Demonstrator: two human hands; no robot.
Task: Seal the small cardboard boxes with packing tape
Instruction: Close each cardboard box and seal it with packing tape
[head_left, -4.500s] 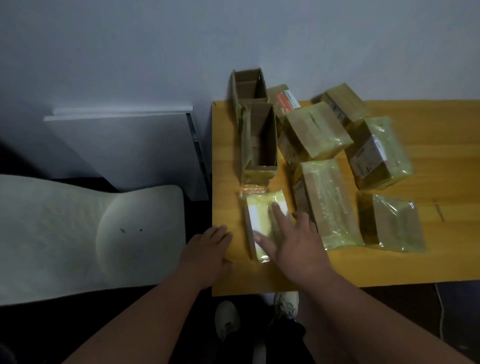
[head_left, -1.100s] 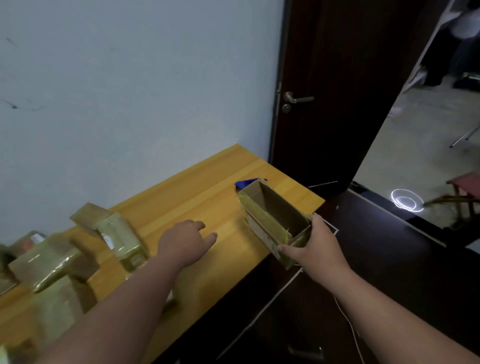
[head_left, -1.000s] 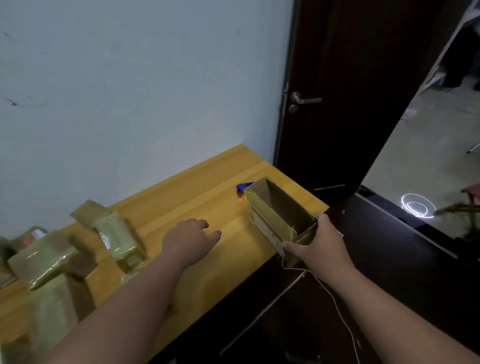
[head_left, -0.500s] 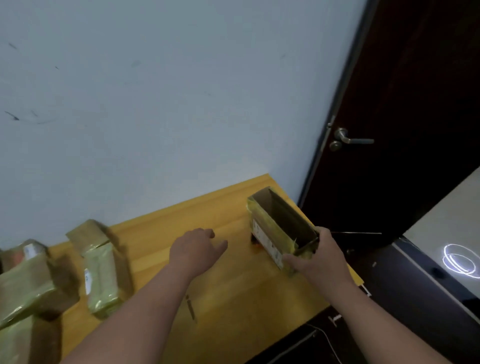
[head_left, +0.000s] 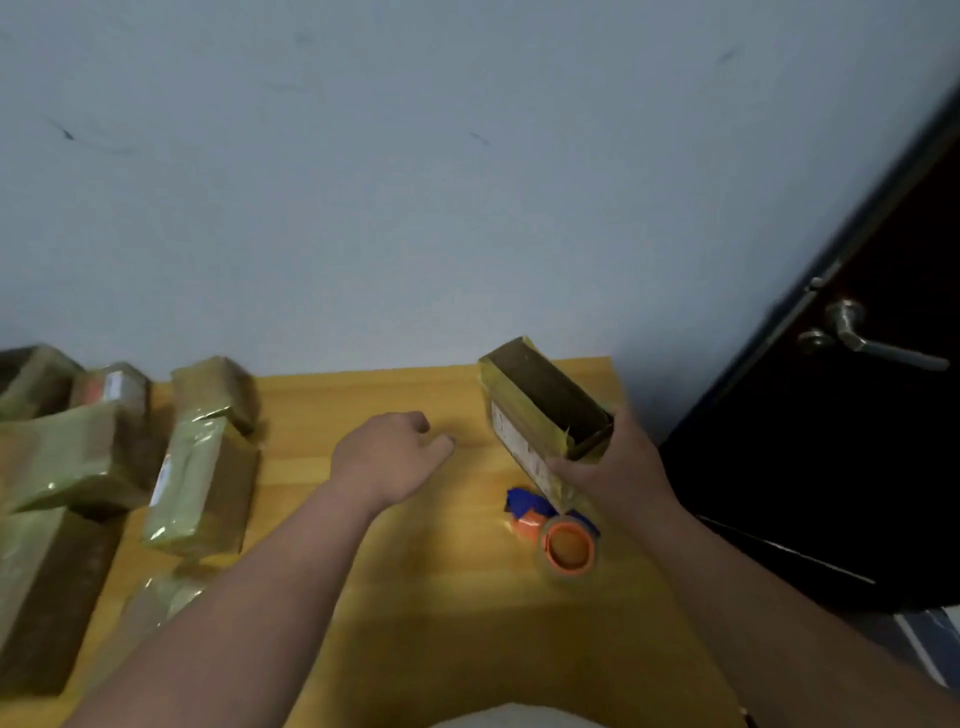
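Now uncovered beside the open box (head_left: 540, 410): tape roll (head_left: 569, 546) with orange core, on the surface (head_left: 441, 571) just below the box's near end. Box tilted, open top up, held at its near end in the right hand's grip (head_left: 608, 467). Left hand (head_left: 387, 457) left of the box, loosely curled, grasping nothing. Taped boxes (head_left: 200, 483) well left of the open one, by the wall (head_left: 415, 182).
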